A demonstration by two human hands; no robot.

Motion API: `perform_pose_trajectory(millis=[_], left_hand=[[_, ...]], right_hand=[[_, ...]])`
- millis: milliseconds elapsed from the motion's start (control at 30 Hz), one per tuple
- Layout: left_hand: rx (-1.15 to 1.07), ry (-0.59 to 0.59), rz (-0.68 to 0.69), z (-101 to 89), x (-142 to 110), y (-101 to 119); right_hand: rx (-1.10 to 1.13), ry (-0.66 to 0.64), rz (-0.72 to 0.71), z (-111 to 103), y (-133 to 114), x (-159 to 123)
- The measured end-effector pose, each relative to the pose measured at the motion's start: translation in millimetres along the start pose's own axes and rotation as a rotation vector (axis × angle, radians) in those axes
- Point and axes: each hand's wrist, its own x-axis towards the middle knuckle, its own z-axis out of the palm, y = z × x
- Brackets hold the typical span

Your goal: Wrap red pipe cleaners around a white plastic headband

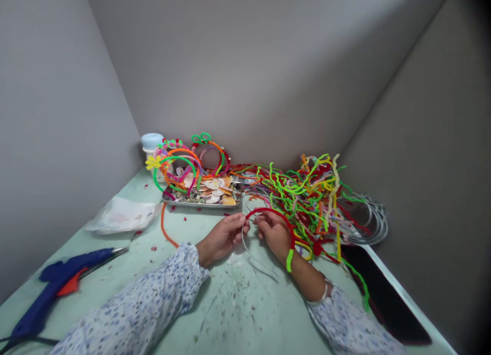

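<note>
Between my hands is a thin wire headband [273, 210], wrapped in fuzzy red pipe cleaner with a bright green end. Its bare grey wire curves down below my fingers. My left hand [227, 236] pinches the headband where the red wrapping meets the bare wire. Close beside it, my right hand [273, 232] has its fingers curled together under the red arc; what they grip is too small to make out. The green end lies over my right wrist.
A metal tray [205, 205] of shells and flower pieces holds finished colourful headbands [180, 158]. Tangled pipe cleaners [299, 191] and coiled wire [374, 222] are at right, near a black mat [387, 293]. At left lie a blue glue gun [57, 283] and plastic bag [123, 215]; a lidded bottle [152, 140] stands behind.
</note>
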Motion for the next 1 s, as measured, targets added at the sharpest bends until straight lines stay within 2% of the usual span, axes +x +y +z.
perform_pose_trajectory(millis=[133, 300, 500, 767, 1000], left_hand=[[-0.150, -0.002, -0.054, -5.1, 1, 4], [-0.242, -0.008, -0.028, -10.3, 3, 9], [-0.262, 0.044, 0.010, -11.9, 6, 11], [-0.199, 0.097, -0.015, -9.7, 3, 9], [-0.179, 0.094, -0.007, -9.2, 4, 8]], right_hand=[[0.155, 0.044, -0.021, -9, 3, 7], [0.415, 0.006, 0.162, -15, -4, 9], [0.435, -0.013, 0.148, -11, -6, 6], [0.481, 0.093, 0.102, -11, -5, 11], [0.466, 0.117, 0.106, -9, -3, 9]])
